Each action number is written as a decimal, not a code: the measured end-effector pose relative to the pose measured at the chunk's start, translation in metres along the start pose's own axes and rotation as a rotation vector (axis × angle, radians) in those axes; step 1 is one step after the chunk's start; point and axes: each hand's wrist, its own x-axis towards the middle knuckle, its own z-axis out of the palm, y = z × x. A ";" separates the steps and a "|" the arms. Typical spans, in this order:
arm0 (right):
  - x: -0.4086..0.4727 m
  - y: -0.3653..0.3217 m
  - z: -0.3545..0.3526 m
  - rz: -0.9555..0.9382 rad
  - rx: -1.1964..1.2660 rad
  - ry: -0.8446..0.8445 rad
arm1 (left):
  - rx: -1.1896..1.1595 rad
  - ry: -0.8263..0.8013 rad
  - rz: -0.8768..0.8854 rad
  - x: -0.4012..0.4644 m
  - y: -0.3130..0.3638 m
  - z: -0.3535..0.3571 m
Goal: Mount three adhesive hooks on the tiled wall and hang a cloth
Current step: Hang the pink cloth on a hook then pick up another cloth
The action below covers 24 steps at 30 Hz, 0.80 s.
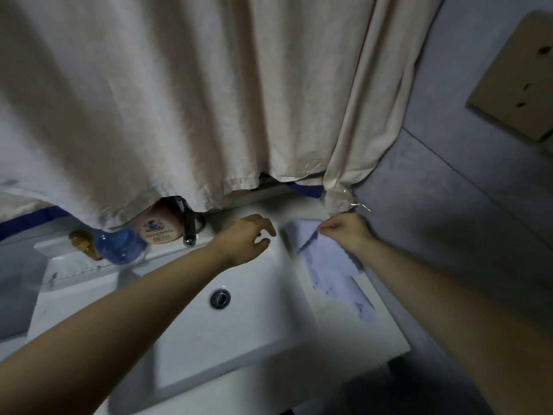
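Note:
A pale lilac cloth (329,265) lies crumpled along the right rim of the white sink (239,324). My right hand (345,232) hovers over its far end with fingers curled, pinching the cloth's edge. My left hand (248,238) hangs above the basin's far right corner, fingers loosely curved and holding nothing. The grey tiled wall (449,205) rises on the right. Something small and clear glints (359,205) at the wall's base; I cannot tell what it is. No hooks are recognisable.
A beige curtain (179,100) hangs over the back of the sink. A dark tap (188,226), a pink tub (163,230) and a blue bottle (119,245) stand at the back left. A brown cardboard panel (520,79) sits on the wall.

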 end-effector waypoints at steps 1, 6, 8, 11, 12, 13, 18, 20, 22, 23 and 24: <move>-0.010 -0.002 -0.001 0.008 0.054 0.021 | -0.021 -0.012 0.005 -0.001 0.005 0.000; -0.073 -0.014 -0.012 -0.044 0.202 0.096 | -0.077 -0.057 0.095 -0.011 0.043 0.002; -0.101 -0.024 -0.019 -0.087 0.237 0.123 | -0.156 -0.046 0.127 -0.019 0.062 0.001; -0.152 -0.040 -0.027 -0.150 0.293 0.157 | -0.274 -0.026 0.169 -0.045 0.091 0.003; -0.172 -0.046 -0.029 -0.179 0.291 0.170 | -0.261 -0.010 0.221 -0.055 0.100 0.003; -0.187 -0.051 -0.031 -0.206 0.288 0.177 | -0.252 0.007 0.270 -0.062 0.107 0.004; -0.275 -0.062 -0.048 -0.281 0.230 0.367 | -0.261 0.016 0.466 -0.102 0.153 0.003; -0.311 -0.062 -0.055 -0.267 0.172 0.450 | -0.269 -0.016 0.545 -0.120 0.173 0.003; -0.350 -0.058 -0.061 -0.229 0.135 0.533 | -0.249 -0.057 0.631 -0.139 0.198 0.008; -0.368 -0.055 -0.064 -0.211 0.143 0.557 | -0.222 -0.072 0.683 -0.148 0.211 0.010; -0.387 -0.051 -0.066 -0.193 0.134 0.577 | -0.198 -0.091 0.731 -0.158 0.223 0.012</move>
